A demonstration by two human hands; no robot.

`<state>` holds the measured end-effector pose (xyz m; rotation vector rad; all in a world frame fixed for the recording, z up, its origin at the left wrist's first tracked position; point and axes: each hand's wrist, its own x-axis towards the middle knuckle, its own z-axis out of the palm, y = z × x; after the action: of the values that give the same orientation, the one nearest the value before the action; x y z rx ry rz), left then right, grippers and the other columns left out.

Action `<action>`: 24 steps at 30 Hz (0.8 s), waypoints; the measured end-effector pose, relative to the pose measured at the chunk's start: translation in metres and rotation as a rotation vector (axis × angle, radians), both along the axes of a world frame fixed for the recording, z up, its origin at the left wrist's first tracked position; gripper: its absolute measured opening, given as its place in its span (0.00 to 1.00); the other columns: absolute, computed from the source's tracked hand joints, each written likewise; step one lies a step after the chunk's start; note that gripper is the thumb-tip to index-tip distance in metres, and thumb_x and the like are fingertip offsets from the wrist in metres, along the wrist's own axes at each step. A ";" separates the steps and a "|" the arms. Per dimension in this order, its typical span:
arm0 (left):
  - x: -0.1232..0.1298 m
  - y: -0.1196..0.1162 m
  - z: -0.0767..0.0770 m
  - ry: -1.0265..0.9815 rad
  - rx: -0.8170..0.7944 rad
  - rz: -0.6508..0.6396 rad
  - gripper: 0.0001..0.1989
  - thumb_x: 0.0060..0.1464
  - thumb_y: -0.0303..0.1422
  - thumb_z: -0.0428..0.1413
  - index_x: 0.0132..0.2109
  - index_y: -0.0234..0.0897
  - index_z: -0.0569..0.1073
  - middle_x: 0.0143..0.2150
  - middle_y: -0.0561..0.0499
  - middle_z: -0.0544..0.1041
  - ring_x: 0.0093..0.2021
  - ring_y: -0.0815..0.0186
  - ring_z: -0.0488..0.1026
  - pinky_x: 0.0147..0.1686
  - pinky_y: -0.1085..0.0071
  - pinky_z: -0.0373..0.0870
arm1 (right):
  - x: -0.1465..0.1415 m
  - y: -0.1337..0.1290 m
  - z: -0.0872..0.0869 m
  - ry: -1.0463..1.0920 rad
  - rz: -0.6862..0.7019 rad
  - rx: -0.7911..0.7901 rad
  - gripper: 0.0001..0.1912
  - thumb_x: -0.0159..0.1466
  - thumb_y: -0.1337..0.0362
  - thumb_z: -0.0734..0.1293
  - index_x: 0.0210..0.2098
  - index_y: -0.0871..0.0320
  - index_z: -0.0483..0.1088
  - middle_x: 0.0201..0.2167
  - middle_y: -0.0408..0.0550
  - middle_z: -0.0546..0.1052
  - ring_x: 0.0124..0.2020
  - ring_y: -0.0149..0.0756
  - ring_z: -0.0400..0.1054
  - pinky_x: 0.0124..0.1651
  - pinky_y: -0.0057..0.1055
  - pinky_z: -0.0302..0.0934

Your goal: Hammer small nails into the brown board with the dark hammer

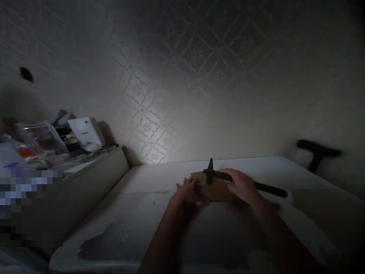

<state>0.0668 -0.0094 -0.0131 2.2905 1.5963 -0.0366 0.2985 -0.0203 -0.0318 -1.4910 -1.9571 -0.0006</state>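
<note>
A brown cardboard box [219,192] is between my two hands over the white table. My left hand [189,192] grips its left side, thumb and fingers round the edge. A dark hammer [270,188] is in my right hand [241,185], whose fingers wrap round the handle. The hammer's head is over the top left part of the box, its pointed end upward, beside some small print. Whether the head touches the box I cannot tell. The handle's end sticks out to the right of my right hand.
The white table [154,171] runs back to a patterned wall. At the left, a raised cabinet [97,179] bears a clear plastic case [44,139], a white box [84,131] and other clutter. A black T-shaped object [318,150] stands beyond the table's right edge.
</note>
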 end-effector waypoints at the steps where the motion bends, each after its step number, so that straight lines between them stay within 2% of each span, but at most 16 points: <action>1: 0.000 0.000 0.000 -0.004 -0.001 -0.002 0.58 0.34 0.62 0.58 0.67 0.42 0.47 0.70 0.40 0.42 0.68 0.41 0.36 0.59 0.35 0.37 | 0.000 0.000 0.001 -0.005 -0.004 -0.001 0.19 0.57 0.74 0.61 0.46 0.52 0.70 0.45 0.45 0.76 0.46 0.38 0.69 0.48 0.33 0.60; 5: 0.000 0.002 -0.004 -0.015 -0.021 0.008 0.60 0.34 0.61 0.59 0.68 0.42 0.44 0.70 0.39 0.40 0.68 0.44 0.35 0.59 0.35 0.35 | 0.000 0.000 0.001 -0.003 -0.032 0.013 0.19 0.57 0.74 0.62 0.46 0.52 0.70 0.46 0.46 0.76 0.46 0.39 0.69 0.47 0.34 0.61; 8: 0.000 0.003 -0.005 -0.013 0.001 0.002 0.59 0.34 0.61 0.59 0.68 0.43 0.45 0.70 0.40 0.41 0.68 0.43 0.36 0.59 0.36 0.36 | 0.000 0.001 0.000 0.006 -0.012 0.009 0.20 0.56 0.74 0.62 0.46 0.52 0.70 0.44 0.45 0.76 0.46 0.38 0.69 0.48 0.33 0.61; 16: 0.001 0.000 0.001 0.013 0.003 0.005 0.58 0.35 0.62 0.58 0.68 0.43 0.46 0.70 0.39 0.42 0.68 0.41 0.38 0.58 0.35 0.39 | 0.000 0.000 0.001 0.020 -0.006 0.015 0.20 0.56 0.75 0.62 0.46 0.51 0.71 0.45 0.45 0.76 0.47 0.38 0.69 0.49 0.33 0.61; 24: 0.001 0.000 0.000 -0.006 -0.004 -0.005 0.57 0.36 0.61 0.58 0.68 0.43 0.45 0.70 0.40 0.43 0.68 0.43 0.37 0.59 0.36 0.39 | 0.001 0.001 -0.003 0.010 -0.014 0.010 0.19 0.57 0.73 0.62 0.46 0.52 0.70 0.45 0.46 0.76 0.46 0.39 0.69 0.48 0.34 0.61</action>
<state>0.0677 -0.0090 -0.0134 2.2894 1.5862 -0.0344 0.2997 -0.0189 -0.0344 -1.4953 -1.9364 -0.0088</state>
